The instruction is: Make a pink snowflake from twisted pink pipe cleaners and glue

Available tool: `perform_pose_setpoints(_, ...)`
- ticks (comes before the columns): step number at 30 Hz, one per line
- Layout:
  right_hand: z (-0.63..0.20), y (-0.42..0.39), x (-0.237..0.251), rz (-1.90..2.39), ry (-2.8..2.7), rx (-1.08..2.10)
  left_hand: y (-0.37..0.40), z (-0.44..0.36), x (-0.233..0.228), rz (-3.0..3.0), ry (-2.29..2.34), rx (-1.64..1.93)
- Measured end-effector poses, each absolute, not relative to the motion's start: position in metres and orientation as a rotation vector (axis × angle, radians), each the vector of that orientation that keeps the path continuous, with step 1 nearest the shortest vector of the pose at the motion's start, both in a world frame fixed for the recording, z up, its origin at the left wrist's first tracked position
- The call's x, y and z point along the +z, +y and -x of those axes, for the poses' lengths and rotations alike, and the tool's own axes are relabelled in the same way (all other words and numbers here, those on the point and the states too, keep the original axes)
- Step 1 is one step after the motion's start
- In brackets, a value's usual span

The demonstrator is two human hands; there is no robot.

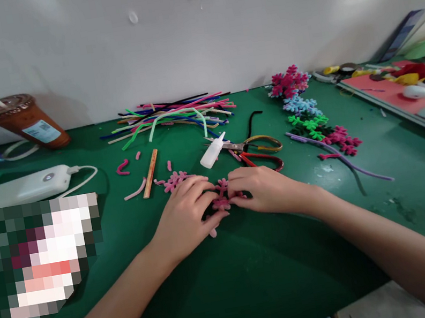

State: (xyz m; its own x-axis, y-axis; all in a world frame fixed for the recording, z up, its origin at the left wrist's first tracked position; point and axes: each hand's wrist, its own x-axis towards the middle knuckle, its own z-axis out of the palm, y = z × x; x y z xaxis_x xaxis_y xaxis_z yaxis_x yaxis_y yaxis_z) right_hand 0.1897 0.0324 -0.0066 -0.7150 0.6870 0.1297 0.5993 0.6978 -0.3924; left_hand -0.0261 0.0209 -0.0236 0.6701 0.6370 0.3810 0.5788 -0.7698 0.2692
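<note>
Both hands meet at the middle of a green table [257,281]. My left hand [185,215] and my right hand [262,188] pinch a small pink pipe-cleaner shape [222,196] between their fingertips; much of it is hidden under the fingers. Another pink pipe-cleaner shape [175,180] lies just beyond my left hand. A small white glue bottle [212,152] lies on its side behind the hands, next to scissors [259,148] with red and yellow handles.
A pile of coloured pipe cleaners [176,115] lies by the wall. Finished pink, blue and green shapes [304,111] sit at the right. A drink cup with straw [24,121], a white power bank [17,189] and a pink tray [400,89] line the sides.
</note>
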Motion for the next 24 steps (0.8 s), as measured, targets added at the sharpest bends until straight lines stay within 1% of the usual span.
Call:
perform_pose_setpoints(9, -0.189, 0.032, -0.007, 1.018, -2.66, 0.465, 0.021, 0.025, -0.026, -2.736, 1.021, 0.691)
perform_pose_setpoints(14, -0.194, 0.034, -0.002, 1.049, -2.584, 0.466, 0.028, 0.041, -0.018, -2.736, 1.074, 0.882)
perform_pose_setpoints(18, -0.199, 0.038, 0.002, 1.124, -2.413, 0.364, 0.046, 0.066, -0.013, -2.758, 1.307, 0.976)
perform_pose_setpoints(24, -0.202, 0.042, 0.0, 1.176, -2.324, 0.296, 0.055, 0.079, -0.022, -2.839, 1.39, 0.719)
